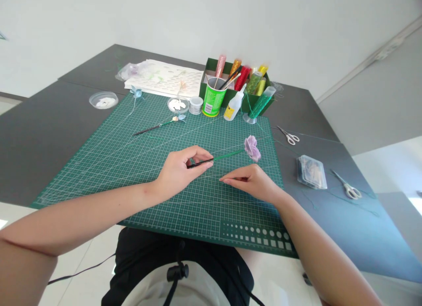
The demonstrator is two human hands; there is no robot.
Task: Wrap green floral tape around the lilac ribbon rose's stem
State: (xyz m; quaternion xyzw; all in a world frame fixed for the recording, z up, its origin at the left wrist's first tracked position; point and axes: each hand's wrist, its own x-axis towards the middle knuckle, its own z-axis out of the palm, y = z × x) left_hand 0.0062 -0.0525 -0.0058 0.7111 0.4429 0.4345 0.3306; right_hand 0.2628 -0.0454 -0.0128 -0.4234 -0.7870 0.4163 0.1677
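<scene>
Your left hand [180,169] pinches the stem [217,158] at frame centre, bloom [252,147] up right; your right hand [252,180] pinches green thread (barely visible). Keep it taut, wrapping evenly over the mat [132,156]

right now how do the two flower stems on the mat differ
The purple flower stem is gripped at its stem end by the left hand; the finished pale flower stem lies untouched farther back. The purple bloom looks larger. The purple one's stem is green with a dark end; the pale one's is mostly dark. Both are over the green cutting mat.
</scene>
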